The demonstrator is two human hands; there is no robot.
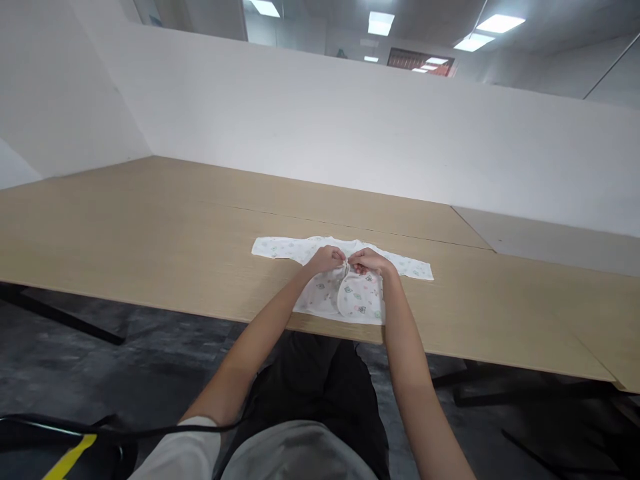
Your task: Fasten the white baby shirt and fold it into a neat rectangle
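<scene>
A small white baby shirt (360, 298) with a pale print lies on the table, its sleeves spread out to both sides. My left hand (327, 259) is closed in a pinch on the shirt's front opening, near the middle of the chest. Close beside it, my right hand (369, 260) pinches the other side of the same opening, and the fabric there is drawn up a little between the fingertips. Below the hands the front panel falls in a rounded flap. Any fastener between my fingers is too small to make out.
The light wooden table (165, 227) runs wide to both sides, its near edge just in front of my body. A white partition (300, 120) stands along the back. A black chair with a yellow strap (70, 457) is at the lower left.
</scene>
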